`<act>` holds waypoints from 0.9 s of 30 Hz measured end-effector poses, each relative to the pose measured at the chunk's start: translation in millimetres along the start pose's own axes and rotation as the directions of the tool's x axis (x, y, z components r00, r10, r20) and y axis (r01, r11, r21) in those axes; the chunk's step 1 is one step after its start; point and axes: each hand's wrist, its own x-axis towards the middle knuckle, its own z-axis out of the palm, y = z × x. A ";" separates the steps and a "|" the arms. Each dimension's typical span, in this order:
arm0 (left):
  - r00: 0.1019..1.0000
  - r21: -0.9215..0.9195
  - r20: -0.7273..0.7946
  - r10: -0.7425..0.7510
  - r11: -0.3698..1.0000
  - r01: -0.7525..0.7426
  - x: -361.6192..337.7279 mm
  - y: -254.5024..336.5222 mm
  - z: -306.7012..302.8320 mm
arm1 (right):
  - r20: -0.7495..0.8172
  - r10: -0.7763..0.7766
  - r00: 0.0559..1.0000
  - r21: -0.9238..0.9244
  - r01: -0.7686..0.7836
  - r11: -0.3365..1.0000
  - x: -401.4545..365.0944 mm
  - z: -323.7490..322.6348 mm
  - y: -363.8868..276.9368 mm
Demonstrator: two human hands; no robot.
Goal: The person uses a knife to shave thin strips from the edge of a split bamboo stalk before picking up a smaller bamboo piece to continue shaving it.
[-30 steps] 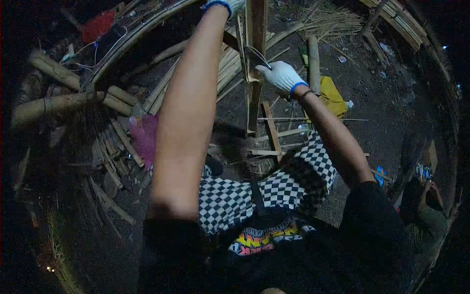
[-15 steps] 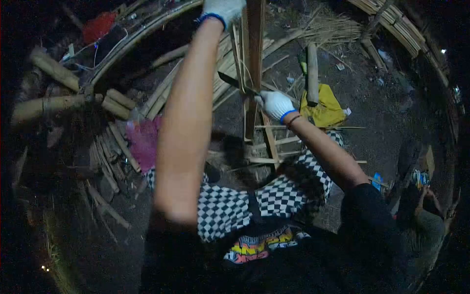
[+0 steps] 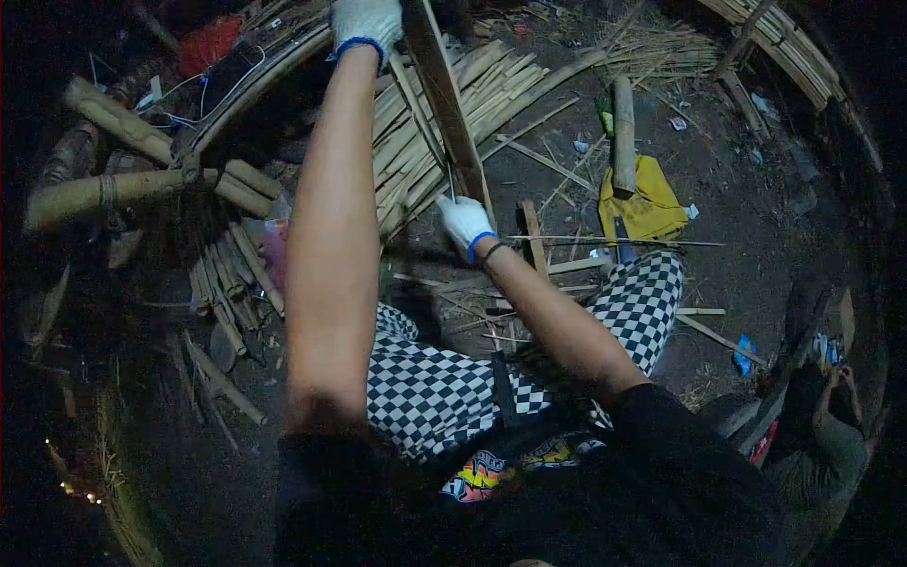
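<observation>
In a white glove with a blue cuff, my left hand (image 3: 367,25) is at the top edge, closed at the upper end of a thin bamboo strip (image 3: 416,109); its fingertips are hidden. Beside the strip a long dark brown plank (image 3: 446,90) slants down to the right. My right hand (image 3: 466,225), also gloved, is closed near the lower end of the plank. It grips a knife, whose narrow blade (image 3: 451,181) shows nearly edge-on between strip and plank.
Split bamboo strips (image 3: 491,90) lie behind the plank. A yellow cloth (image 3: 652,203) and a short bamboo piece (image 3: 624,137) are at the right. Thick poles (image 3: 104,196) cross at the left. A co-worker (image 3: 831,425) sits at the far right. Checkered trousers cover my legs.
Both my hands have moved left in the view, and the right one is slightly lower. The plank now slants instead of standing nearly vertical. The knife blade shows much narrower.
</observation>
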 end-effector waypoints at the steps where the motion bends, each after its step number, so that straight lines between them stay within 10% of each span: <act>1: 0.960 0.291 -0.084 0.269 0.928 -0.234 -1.0 -20.6 6.5 | -0.035 -0.002 0.999 0.015 0.002 1.000 3.3 12.5 -0.4; 2: 0.847 0.566 -0.077 0.526 0.722 -0.398 -7.4 -36.7 9.3 | -0.068 0.000 0.998 0.029 0.002 1.000 -1.6 22.4 -6.5; 6: 0.938 0.481 -0.211 0.276 0.864 -0.146 2.2 -35.6 26.5 | -0.312 0.028 0.950 0.071 -0.006 0.997 -2.6 56.4 -9.2; 7: 0.945 -0.280 -0.245 -0.216 0.949 0.144 -17.3 -9.0 -2.9 | -0.307 0.018 0.952 0.062 0.001 0.998 -0.2 60.9 -11.1; 8: 0.822 -0.847 0.078 -0.565 0.398 0.354 -39.7 19.9 -30.1 | -0.361 0.059 0.931 0.059 -0.040 0.997 -2.0 66.7 -9.3; 16: 0.878 -0.754 -0.153 -0.454 0.628 0.194 0.0 16.6 18.3 | -0.490 0.119 0.864 0.160 -0.045 0.986 12.1 79.9 -6.5; 20: 0.892 -0.901 0.115 -0.437 0.332 0.279 -43.1 12.6 -23.7 | -0.076 -0.233 0.969 -0.238 0.210 0.948 5.0 -3.5 34.6; 22: 0.865 -0.945 0.193 -0.463 0.151 0.291 -50.7 6.7 -24.3 | 0.144 -0.022 0.989 -0.381 0.076 0.921 7.4 -58.6 22.6; 27: 0.867 -0.925 0.045 -0.496 0.307 0.223 -51.6 28.7 -26.3 | 0.196 -0.289 0.937 -0.743 0.334 0.580 0.8 -99.6 -48.6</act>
